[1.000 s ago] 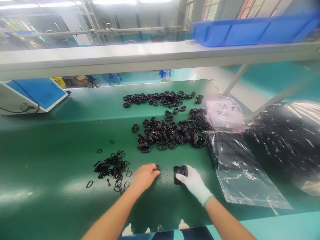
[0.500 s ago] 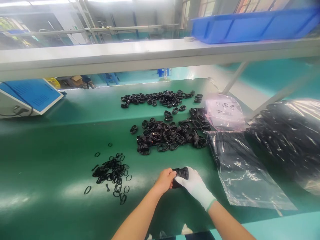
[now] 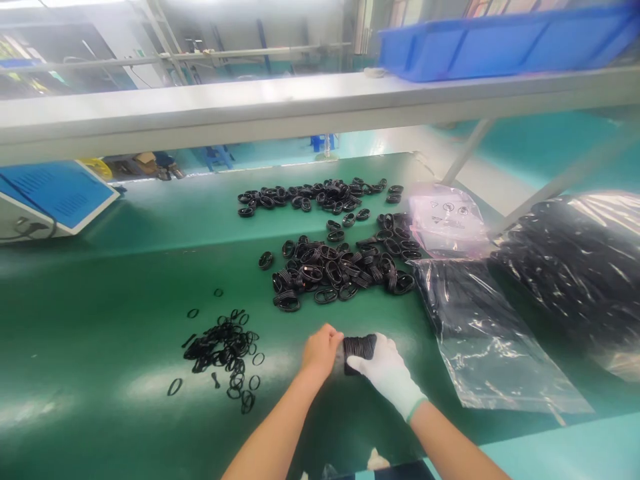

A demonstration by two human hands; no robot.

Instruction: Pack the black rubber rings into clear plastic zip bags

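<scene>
My right hand point(image 3: 387, 370), in a white glove, grips a coiled black cable point(image 3: 359, 350) between thumb and fingers, just above the green work surface. My bare left hand point(image 3: 320, 350) is at the coil's left side, a small gap from it. Its thumb and fingers are pressed together; whatever they pinch, if anything, is too small to make out. To the left lies a loose pile of small black bands point(image 3: 225, 347). Beyond my hands is a heap of bundled black cables point(image 3: 333, 267), with another row of cable bundles point(image 3: 320, 195) behind it.
At the right lie a clear plastic bag point(image 3: 500, 340) with black contents, a pinkish printed bag point(image 3: 447, 217) and a large bag of black items point(image 3: 575, 280). A white shelf point(image 3: 200, 113) crosses above, bearing a blue bin point(image 3: 500, 43). A blue-topped box point(image 3: 60, 190) stands at left.
My left hand has moved left, off the coiled cable, with its fingers pinched. My right hand keeps hold of the cable in nearly the same spot.
</scene>
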